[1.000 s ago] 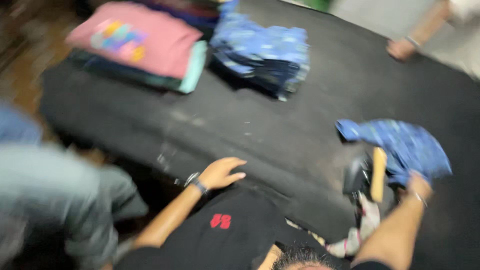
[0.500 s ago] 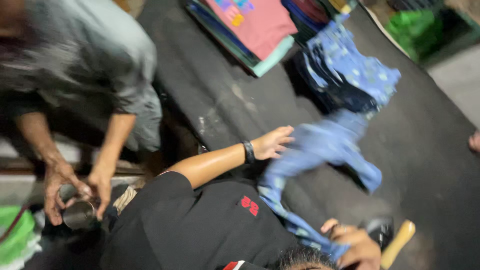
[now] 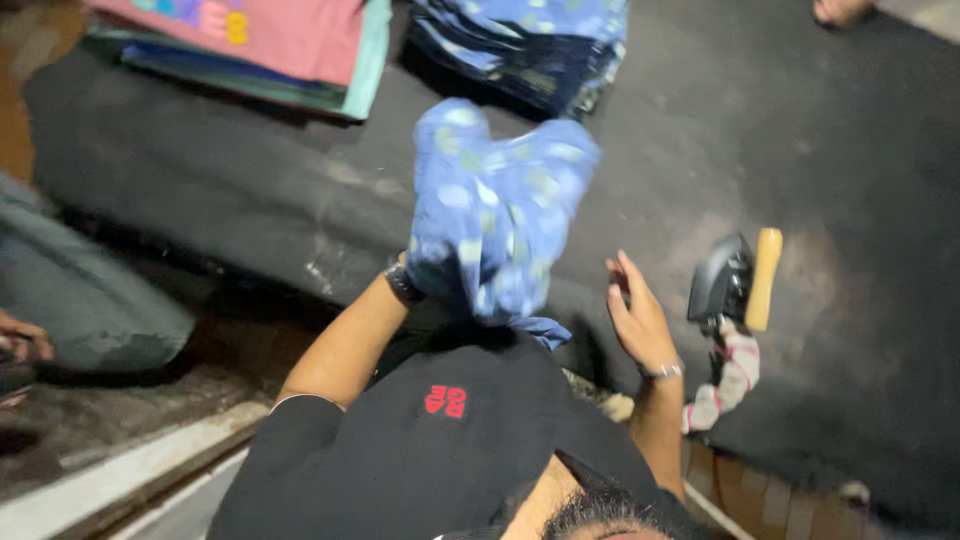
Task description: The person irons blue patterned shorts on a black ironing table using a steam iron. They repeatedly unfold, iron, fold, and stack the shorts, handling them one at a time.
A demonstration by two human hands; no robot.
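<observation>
At frame centre the left hand (image 3: 425, 275) clutches the blue patterned garment (image 3: 500, 215) while the right hand (image 3: 635, 315) hangs spread, so loose cloth could brush the iron (image 3: 725, 280) at right.

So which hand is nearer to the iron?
Right. The right hand is open just beside the iron, not touching; the left hand is farther away, under the blue garment.

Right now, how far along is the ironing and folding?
Done: two folded stacks lie at the back of the dark pad, a pink-topped stack and a blue patterned stack. In hand: the left hand holds up a blue patterned garment, bunched and unfolded; the right hand is open beside it, holding nothing. Left: that garment is not yet spread flat, and the iron sits untouched on the pad.
</observation>
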